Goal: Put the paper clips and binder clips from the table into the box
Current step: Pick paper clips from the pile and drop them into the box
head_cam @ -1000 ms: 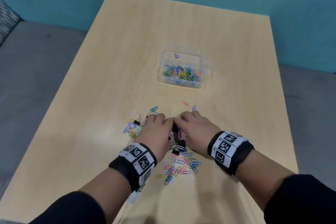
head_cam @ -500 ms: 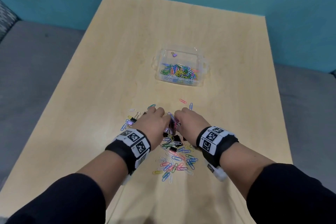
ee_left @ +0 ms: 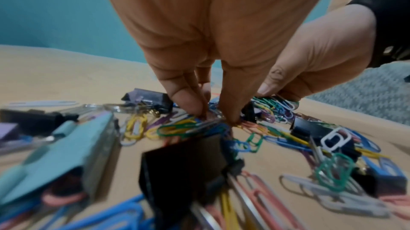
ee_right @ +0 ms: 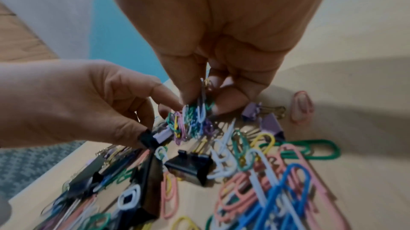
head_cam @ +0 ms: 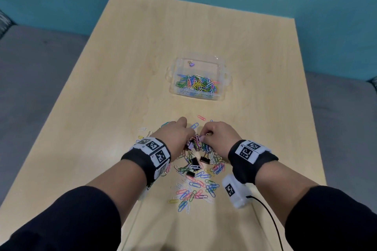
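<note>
My left hand (head_cam: pixel 184 138) and right hand (head_cam: pixel 206 136) meet over a heap of coloured paper clips (head_cam: pixel 195 181) and black binder clips (head_cam: pixel 193 162) on the near part of the table. Both pinch one tangled clump of small paper clips (head_cam: pixel 195 141) between them. In the left wrist view my left hand (ee_left: pixel 215 118) presses its fingertips into the clips. In the right wrist view my right hand (ee_right: pixel 199 109) grips the clump (ee_right: pixel 190 119). The clear plastic box (head_cam: pixel 172 79) stands farther back, holding paper clips (head_cam: pixel 197 85) and a purple binder clip (head_cam: pixel 191 64).
The light wooden table (head_cam: pixel 142 57) runs back to a teal wall. Stray clips lie left of my left hand (head_cam: pixel 142 129) and just beyond my hands (head_cam: pixel 201 117). A white camera unit (head_cam: pixel 234 191) with a black cable hangs under my right wrist. Grey floor flanks the table.
My hands have drawn together at the far end of the heap and closed their fingers on a clump of clips. More of the heap now shows behind my wrists.
</note>
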The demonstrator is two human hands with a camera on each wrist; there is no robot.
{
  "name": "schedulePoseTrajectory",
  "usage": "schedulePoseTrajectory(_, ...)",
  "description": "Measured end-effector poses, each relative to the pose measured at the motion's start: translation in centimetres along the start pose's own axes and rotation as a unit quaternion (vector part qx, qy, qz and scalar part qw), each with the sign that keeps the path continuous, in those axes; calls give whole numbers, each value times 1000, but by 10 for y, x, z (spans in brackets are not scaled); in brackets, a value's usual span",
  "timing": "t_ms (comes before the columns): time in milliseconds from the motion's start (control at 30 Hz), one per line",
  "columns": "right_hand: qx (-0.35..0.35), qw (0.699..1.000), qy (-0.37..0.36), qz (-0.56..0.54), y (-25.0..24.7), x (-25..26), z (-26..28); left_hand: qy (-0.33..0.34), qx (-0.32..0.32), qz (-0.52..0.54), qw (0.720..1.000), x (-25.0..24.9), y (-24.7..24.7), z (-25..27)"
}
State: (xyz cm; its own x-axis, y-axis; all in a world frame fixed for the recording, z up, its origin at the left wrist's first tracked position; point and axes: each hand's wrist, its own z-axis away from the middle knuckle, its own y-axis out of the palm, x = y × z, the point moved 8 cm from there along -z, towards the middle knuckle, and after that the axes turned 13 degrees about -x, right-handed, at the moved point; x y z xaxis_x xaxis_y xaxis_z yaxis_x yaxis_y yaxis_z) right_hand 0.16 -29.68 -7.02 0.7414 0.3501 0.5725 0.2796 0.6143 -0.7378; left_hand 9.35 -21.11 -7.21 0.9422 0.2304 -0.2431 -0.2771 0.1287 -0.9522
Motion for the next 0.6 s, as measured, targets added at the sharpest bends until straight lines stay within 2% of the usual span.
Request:
schedulePoseTrajectory(133, -4, 998, 22, -55, -3, -7, -2, -30, 5, -8, 1000, 5, 1, -2)
schedulePoseTrajectory(467, 16, 984, 62, -165, -14, -13, -1, -148, -20, 110, 983, 32, 2, 12)
schedulePoseTrajectory(533, 30, 981, 73, -176, -15, -16, -3, -199, -42, 171, 964, 40, -7, 12)
schedulePoseTrajectory(567, 38, 979, 77, -186, -15, -16, -3, -234, -53, 231, 943, 46, -10, 13)
schedulePoseTrajectory(600, 45, 975, 83, -200, -15, -16, -5, -271, -59, 313, 908, 49, -14, 13)
